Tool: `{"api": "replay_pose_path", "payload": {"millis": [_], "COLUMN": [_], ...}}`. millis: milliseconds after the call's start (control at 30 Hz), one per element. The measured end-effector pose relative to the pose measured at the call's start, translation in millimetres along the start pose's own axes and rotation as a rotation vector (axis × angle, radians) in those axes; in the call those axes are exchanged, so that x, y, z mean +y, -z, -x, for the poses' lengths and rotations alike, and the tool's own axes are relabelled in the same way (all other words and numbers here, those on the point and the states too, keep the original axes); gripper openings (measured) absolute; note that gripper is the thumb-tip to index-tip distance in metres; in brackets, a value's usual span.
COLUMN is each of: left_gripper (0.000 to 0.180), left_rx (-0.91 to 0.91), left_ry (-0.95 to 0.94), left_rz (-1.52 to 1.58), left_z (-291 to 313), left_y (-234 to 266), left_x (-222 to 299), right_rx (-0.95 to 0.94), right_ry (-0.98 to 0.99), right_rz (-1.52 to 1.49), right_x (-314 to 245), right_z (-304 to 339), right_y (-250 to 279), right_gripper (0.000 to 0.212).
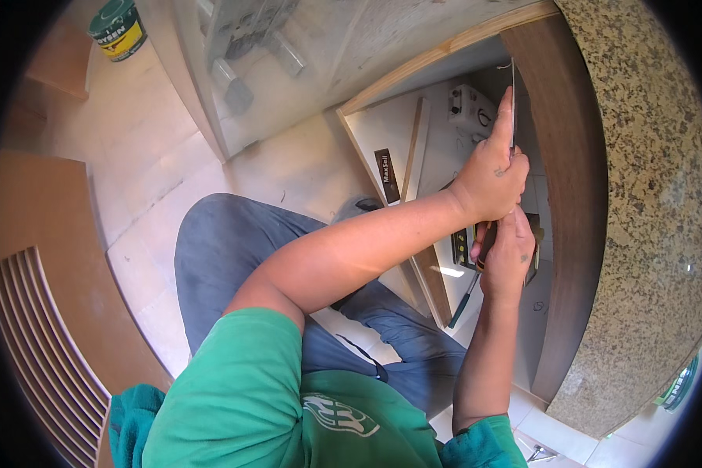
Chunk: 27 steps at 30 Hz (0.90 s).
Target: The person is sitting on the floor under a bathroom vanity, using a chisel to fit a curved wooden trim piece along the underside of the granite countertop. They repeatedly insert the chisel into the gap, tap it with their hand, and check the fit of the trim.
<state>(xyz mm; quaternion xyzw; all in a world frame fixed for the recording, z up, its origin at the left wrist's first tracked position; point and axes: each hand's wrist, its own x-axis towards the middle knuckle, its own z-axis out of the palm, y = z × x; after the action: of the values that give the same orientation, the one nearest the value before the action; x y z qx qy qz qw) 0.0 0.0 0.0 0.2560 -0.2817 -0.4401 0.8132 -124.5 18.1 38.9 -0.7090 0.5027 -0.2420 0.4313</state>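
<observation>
A tool with a thin, straight blade, seen edge-on, points away from me along the inner side of the cabinet's brown wooden edge. My right hand is closed around its dark handle, which has a bit of orange. Just beyond it, my left hand grips the front of the tool, the index finger stretched along the blade and the other fingers curled. Both hands are over the cabinet opening. The fingers hide most of the handle and the blade's near end, so its exact kind cannot be told.
Inside the cabinet lie a white box, a teal-handled screwdriver and a black label-like strip by wooden pieces. A speckled stone countertop borders the right. Left are a slatted wooden door and a paint bucket.
</observation>
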Motion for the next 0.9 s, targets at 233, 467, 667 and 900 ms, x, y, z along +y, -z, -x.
{"api": "replay_pose_path", "payload": {"millis": [233, 467, 667, 900], "left_gripper": [0.089, 0.089, 0.086, 0.088], "left_rx": [0.024, 0.049, 0.011, -0.02], "left_ry": [-0.047, 0.006, -0.095, -0.128], "left_rz": [0.01, -0.03, -0.099, -0.086], "left_z": [-1.2, 11.9, 20.8, 11.0], "left_y": [-6.3, -6.5, -9.0, 2.8], "left_x": [-2.7, -0.6, -20.6, -21.2], "right_rx": [0.032, 0.023, -0.008, -0.005], "right_ry": [0.013, -0.013, 0.021, 0.04], "right_rz": [0.019, 0.011, -0.043, -0.071], "right_x": [-7.8, -0.4, 24.8, 24.8], "right_z": [3.1, 11.8, 19.6, 10.0], "right_y": [-1.7, -1.9, 5.3, -6.1], "right_gripper": [0.039, 0.042, 0.041, 0.039]}}
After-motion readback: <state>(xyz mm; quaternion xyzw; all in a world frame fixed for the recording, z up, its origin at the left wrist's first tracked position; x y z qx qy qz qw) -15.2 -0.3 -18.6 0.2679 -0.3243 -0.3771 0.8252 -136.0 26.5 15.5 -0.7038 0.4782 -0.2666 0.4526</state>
